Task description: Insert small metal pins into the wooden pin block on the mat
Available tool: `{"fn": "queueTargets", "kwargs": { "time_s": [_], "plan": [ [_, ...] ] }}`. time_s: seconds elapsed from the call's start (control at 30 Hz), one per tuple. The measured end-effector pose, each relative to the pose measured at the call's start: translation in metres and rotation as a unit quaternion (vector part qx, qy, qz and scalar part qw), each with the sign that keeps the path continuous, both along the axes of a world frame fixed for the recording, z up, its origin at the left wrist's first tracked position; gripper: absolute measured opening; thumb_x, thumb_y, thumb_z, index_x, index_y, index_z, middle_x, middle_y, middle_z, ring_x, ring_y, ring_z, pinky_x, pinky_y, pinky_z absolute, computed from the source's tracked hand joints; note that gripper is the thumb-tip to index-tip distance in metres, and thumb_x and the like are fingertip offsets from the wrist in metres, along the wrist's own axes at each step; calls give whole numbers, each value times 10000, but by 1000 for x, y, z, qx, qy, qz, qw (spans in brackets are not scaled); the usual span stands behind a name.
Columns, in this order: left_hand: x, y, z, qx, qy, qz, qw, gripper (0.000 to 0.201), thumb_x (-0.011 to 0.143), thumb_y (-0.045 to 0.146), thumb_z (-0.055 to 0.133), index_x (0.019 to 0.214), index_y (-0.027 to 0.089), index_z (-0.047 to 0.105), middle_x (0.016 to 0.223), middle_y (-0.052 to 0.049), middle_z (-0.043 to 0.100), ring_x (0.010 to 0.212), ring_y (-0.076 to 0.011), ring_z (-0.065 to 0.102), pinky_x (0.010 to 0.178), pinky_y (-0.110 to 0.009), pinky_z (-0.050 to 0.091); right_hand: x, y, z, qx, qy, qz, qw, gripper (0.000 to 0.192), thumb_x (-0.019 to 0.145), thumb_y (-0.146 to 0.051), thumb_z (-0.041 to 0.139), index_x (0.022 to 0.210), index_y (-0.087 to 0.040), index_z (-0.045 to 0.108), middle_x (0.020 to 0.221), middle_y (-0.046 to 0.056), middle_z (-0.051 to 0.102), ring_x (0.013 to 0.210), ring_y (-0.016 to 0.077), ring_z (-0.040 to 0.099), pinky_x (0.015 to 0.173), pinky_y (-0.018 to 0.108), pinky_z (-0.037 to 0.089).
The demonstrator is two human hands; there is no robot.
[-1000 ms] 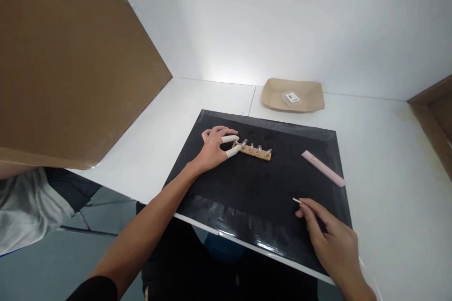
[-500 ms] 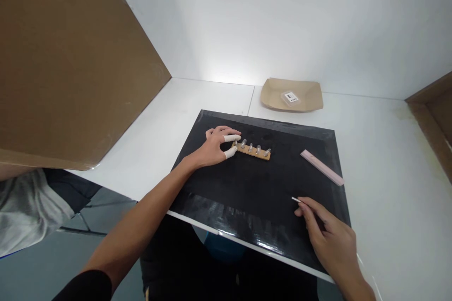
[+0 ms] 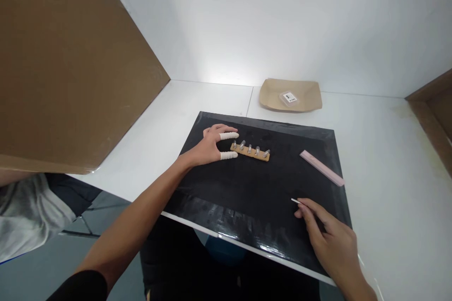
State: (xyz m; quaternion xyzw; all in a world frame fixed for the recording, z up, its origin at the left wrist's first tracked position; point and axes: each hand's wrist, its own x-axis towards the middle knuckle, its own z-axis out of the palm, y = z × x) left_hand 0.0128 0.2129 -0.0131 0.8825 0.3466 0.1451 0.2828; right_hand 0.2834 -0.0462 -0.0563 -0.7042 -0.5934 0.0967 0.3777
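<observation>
Left hand point(image 3: 208, 146) is resting open at the strip's point(image 3: 250, 152) left end on the black mat point(image 3: 254, 197), cotted fingertips point(image 3: 229, 155) just beside it, not gripping. Right hand point(image 3: 330, 240) is pinching tweezers point(image 3: 295, 201). Strip is looking light, stiff, with small pegs; edges are likely the best hold.

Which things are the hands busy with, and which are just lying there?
In use:
- wooden strip with small metal pegs, at the left hand's capped fingertips
- thin metal tool, pinched in the right hand
- black mat under both

Just lying about:
- pink strip on the mat
- paper tray holding a small labelled packet
- cardboard sheet
</observation>
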Motion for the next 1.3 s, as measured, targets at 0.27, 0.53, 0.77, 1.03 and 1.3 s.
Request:
{"fn": "queueTargets", "kwargs": {
  "time_s": [0.27,0.53,0.77,1.03,1.3],
  "plan": [
    [1,1,-4,30,-3,30,999,260,856,410,835,1075,294,758,1382,-41,717,1393,-303,538,1184,-578,242,0,-2,0,-29,34,-6,999,359,1053,-489,542,1058,-220,781,779,-42,794,625,118,761,682,140,614],
    [2,-4,-4,21,7,20,1000,261,939,365,718,1194,314,740,1419,-42,700,1403,-292,537,1192,-576,240,-1,-1,2,-18,37,-2,999,361,1055,-478,546,1062,-200,777,780,-31,794,612,122,756,703,150,620],
    [-1,-3,0,1,24,7,1000,652,843,432,844,1442,335,604,1541,-89,590,1483,-334,442,1224,-596,220,0,-2,1,-23,42,-2,999,364,1054,-491,548,1066,-209,778,777,-30,793,597,128,750,682,164,628],
    [10,7,8,15,56,-46,997,533,827,436,859,1319,325,688,1560,-69,576,1511,-367,385,1224,-634,193,-1,-2,2,-21,50,-2,999,343,1051,-475,556,1066,-214,777,779,-28,795,662,141,777,693,167,630],
    [21,7,11,28,51,-54,997,336,869,390,811,1188,315,738,1509,-53,621,1487,-358,414,1214,-610,219,-1,-1,2,-17,48,2,999,331,1052,-456,559,1070,-207,776,787,-23,798,659,140,777,701,168,630]
  ]
}}
